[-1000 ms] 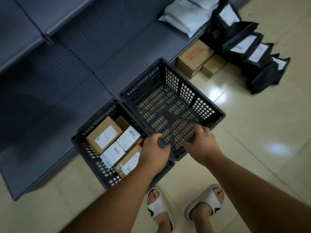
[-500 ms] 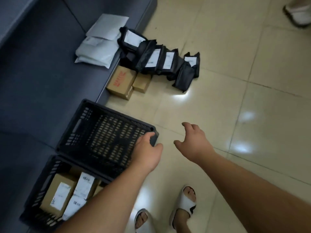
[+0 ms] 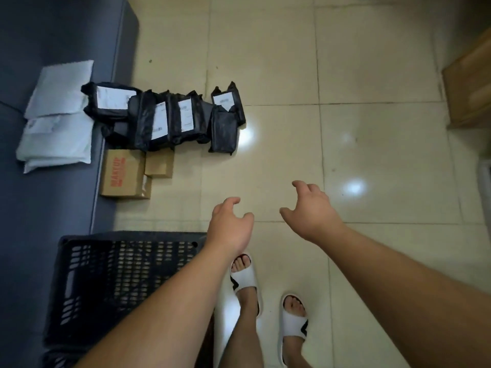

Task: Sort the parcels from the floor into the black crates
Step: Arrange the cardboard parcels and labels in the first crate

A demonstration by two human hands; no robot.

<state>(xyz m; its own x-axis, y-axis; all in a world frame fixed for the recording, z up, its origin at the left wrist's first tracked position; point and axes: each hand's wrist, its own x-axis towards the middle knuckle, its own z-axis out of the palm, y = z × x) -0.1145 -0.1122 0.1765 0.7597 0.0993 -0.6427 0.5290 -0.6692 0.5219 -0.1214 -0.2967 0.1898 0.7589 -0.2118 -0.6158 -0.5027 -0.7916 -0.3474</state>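
Both my hands are empty and loosely spread, fingers curled a little, hanging over bare tile. My left hand floats just past the far right corner of the black crate, not touching its rim; my right hand is out beside it, a gap of floor between the two.

The parcels are all up ahead and to my left, well apart from either hand. Nearest is the cardboard box with red print, lying flat against the edge of the dark grey shelf base, with a smaller plain cardboard box tucked just beside it. Beyond those, the black poly bags lean against each other in a row, white labels facing up, one smaller black bag at the right end of the row. On the shelf base itself, a stack of white mailers sits left of the black bags.

The crate shows nothing inside where I can see it. My feet in white slides stand right of the crate on the cream floor tiles.
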